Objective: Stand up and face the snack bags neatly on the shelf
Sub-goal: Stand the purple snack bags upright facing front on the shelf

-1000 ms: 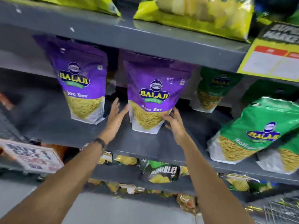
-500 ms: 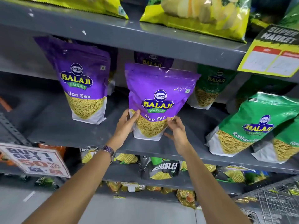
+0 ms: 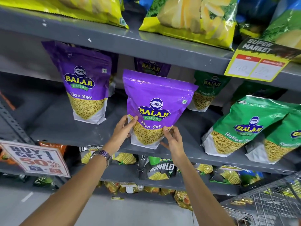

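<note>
A purple Aloo Sev bag (image 3: 154,101) stands upright near the front edge of the grey middle shelf (image 3: 65,129). My left hand (image 3: 123,130) grips its lower left side and my right hand (image 3: 173,138) grips its lower right corner. A second purple Aloo Sev bag (image 3: 84,88) stands upright to the left, further back. Behind the held bag, another purple bag (image 3: 151,66) shows partly at the back. Green Ratlami Sev bags (image 3: 241,126) lean tilted on the right, and one green bag (image 3: 206,90) stands at the back.
Yellow chip bags (image 3: 187,15) lie on the shelf above. A yellow price tag (image 3: 257,62) hangs from that shelf's edge at right. A "Buy 1 Get 1" sign (image 3: 35,158) hangs lower left. Small snack packs (image 3: 159,170) fill lower shelves. A wire basket (image 3: 268,204) sits bottom right.
Both hands closed on the middle purple bag and drew it forward to the shelf's front edge, uncovering another purple bag behind it.
</note>
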A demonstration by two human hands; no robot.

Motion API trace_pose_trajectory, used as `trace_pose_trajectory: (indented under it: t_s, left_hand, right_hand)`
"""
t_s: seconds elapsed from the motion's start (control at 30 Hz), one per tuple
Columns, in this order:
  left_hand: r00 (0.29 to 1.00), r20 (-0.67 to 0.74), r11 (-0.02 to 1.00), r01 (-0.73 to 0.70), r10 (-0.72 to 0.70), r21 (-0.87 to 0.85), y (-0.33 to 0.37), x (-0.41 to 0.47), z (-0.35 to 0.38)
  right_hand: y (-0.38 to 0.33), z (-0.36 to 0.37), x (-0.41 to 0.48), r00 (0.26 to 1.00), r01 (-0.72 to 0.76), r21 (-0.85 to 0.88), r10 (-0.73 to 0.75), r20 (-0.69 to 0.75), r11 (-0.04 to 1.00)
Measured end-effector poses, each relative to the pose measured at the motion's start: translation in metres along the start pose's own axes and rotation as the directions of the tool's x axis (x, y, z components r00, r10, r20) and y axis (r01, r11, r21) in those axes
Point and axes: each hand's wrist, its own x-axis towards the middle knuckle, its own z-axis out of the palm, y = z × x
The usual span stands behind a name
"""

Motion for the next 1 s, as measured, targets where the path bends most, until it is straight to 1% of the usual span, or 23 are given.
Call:
trace_pose_trajectory:
  t_s: [0.4,0.63,0.8,0.83,0.87,0.9,0.93,0.97,1.0]
  left_hand:
    - [0.998,-0.053,1.000,0.017,-0.017,-0.008,-0.002,-0.003,0.002]
    - [0.996,-0.091,1.000,0.003,-0.001,0.018,-0.004,-0.004,0.004]
    - [0.994,-0.105,0.999,-0.007,0.010,0.033,-0.006,-0.003,0.006]
    - [0.994,-0.111,0.999,-0.022,0.025,0.035,-0.006,-0.005,0.007]
    - [0.990,-0.132,0.998,-0.053,0.056,0.028,-0.006,-0.007,0.008]
    - [0.978,-0.179,0.994,-0.104,0.105,0.015,-0.006,-0.011,0.009]
    - [0.956,-0.248,0.987,-0.161,0.158,0.009,-0.006,-0.015,0.009]
    - [0.923,-0.325,0.977,-0.213,0.207,0.018,-0.004,-0.020,0.008]
    - [0.883,-0.396,0.966,-0.258,0.251,0.036,-0.001,-0.024,0.003]
  right_hand:
    - [-0.005,-0.003,0.006,0.999,-0.024,0.003,0.024,0.026,1.000]
    - [-0.002,-0.005,0.007,0.999,-0.005,0.001,0.005,0.042,1.000]
    - [-0.005,-0.005,0.004,0.998,-0.009,0.045,0.007,0.056,0.999]
    - [-0.004,-0.002,0.000,1.000,0.019,0.076,-0.020,0.006,0.997]
    - [-0.003,0.001,-0.004,0.992,0.081,0.083,-0.073,-0.101,0.993]
    - [-0.001,0.006,-0.010,0.957,0.170,0.033,-0.157,-0.243,0.985]
    - [0.002,0.012,-0.017,0.887,0.268,-0.072,-0.275,-0.371,0.961]
    - [0.003,0.020,-0.024,0.810,0.352,-0.180,-0.395,-0.434,0.919]
    - [0.004,0.030,-0.031,0.761,0.423,-0.240,-0.486,-0.429,0.874]
